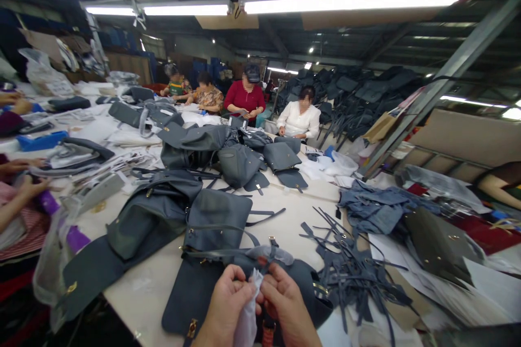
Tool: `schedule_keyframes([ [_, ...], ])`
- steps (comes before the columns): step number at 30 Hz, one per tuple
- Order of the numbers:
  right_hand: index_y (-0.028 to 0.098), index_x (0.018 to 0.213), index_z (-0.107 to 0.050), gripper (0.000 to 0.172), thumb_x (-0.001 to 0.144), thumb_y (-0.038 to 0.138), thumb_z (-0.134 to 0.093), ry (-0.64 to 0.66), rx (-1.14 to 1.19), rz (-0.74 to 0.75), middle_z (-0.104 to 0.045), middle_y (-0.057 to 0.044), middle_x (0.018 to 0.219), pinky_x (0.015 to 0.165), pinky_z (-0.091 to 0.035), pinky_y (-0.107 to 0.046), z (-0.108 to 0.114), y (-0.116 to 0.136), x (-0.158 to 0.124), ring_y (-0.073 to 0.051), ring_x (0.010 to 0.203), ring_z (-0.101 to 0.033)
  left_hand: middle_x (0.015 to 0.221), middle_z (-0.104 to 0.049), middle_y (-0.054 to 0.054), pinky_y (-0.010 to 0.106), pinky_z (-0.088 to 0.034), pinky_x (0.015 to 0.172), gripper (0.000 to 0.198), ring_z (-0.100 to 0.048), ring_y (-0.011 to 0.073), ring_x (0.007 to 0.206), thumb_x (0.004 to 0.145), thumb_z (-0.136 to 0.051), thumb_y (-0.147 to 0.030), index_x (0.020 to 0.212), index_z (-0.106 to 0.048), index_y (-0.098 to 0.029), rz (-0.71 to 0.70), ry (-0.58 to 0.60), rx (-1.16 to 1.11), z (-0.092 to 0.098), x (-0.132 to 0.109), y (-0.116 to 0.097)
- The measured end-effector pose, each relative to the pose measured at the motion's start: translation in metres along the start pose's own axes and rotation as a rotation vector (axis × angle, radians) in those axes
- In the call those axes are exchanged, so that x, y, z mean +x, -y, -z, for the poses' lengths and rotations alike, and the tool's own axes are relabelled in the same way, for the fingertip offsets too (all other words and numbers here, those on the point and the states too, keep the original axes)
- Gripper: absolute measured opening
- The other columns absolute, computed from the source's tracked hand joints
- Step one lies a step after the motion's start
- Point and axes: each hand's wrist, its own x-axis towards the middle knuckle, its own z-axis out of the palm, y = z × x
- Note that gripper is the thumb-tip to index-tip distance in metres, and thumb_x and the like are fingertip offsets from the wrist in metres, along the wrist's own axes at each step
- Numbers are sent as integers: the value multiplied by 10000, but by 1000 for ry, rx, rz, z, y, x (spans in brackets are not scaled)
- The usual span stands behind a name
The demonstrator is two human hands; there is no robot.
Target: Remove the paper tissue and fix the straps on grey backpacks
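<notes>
Two bare hands meet over one thin white sheet (246,325), and I can see its bunched top pinched between thumbs and fingertips, hardly any gap left on either side; whether it is paper or plastic I can't tell. The left hand (230,301) and the right hand (288,303) tilt toward each other, knuckles raised, both forearms coming in low and close together. The sheet hangs between them, just over the near backpack (191,284), a dark one with a brass-coloured clasp. Left of that backpack sprawls another backpack (146,217), its flap drooping past the table (130,303) edge. To its right lies one heap of dark straps (350,268), too tangled to count, then one denim bundle (372,206) and one olive bag (439,244) farther out. Beyond it sits a cluster of dark bags (240,165), overlapping too much to number, and past those, four co-workers (299,119) face this way.
</notes>
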Motion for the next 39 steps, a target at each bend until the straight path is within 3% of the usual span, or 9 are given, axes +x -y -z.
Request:
schedule_keyframes([
  [5,232,1113,-574,544,588,152,-690,133,238,-157,-578,74,648,384,-134,-149,4,12,0,3,385,-199,573,-635,0,171,-317,452,511,-522,75,452,453,-882,-306,754,-489,-179,243,50,-142,6,2,-4],
  [9,216,1052,-577,523,635,454,-787,159,301,-176,-508,81,645,384,-155,-138,2,9,-1,3,405,-263,594,-628,18,162,-312,440,543,-526,66,459,412,-907,-246,814,-560,-135,354,96,-185,10,9,4],
  [11,218,1062,-557,574,648,544,-785,132,217,-118,-501,85,649,380,-188,-131,-2,7,-2,3,399,-314,536,-601,2,175,-312,429,539,-522,84,435,408,-905,-307,754,-518,-164,320,63,-158,10,12,12],
  [17,198,1088,-557,562,629,355,-842,65,29,-19,-532,84,640,424,-419,-188,-3,11,-3,-46,431,-443,515,-606,-22,195,-330,450,634,-518,98,421,469,-865,-528,726,-375,-220,26,56,36,2,9,14],
  [23,141,1037,-635,346,758,333,-706,165,131,-38,-661,-21,765,441,-320,-151,10,11,0,-49,507,-475,559,-595,-35,208,-391,537,560,-526,103,535,596,-799,-568,743,-386,-220,-155,38,198,-6,-1,0],
  [26,136,992,-641,413,833,518,-623,133,86,9,-662,-36,768,477,-354,-164,9,8,0,-61,534,-480,562,-567,-41,208,-379,542,440,-502,98,542,711,-732,-522,755,-422,-212,-268,-7,340,-4,-2,2],
  [28,158,1048,-622,431,786,490,-706,100,-11,62,-661,-18,766,501,-398,-178,9,6,0,-67,539,-486,577,-568,-39,205,-380,547,408,-504,97,553,725,-728,-482,751,-426,-209,-270,-14,341,-3,-2,4],
  [34,179,1182,-567,528,740,376,-777,288,89,48,-565,60,566,457,-404,-204,13,-1,2,-80,443,-493,574,-606,-19,173,-280,437,543,-466,64,429,487,-875,-352,793,-454,-197,261,163,-44,0,1,0],
  [39,164,1095,-605,564,625,348,-856,162,123,70,-489,106,465,398,-298,-159,15,-15,6,-33,368,-367,570,-581,-37,151,-290,439,547,-492,46,441,466,-913,-231,871,-554,-150,488,204,-163,3,2,7],
])
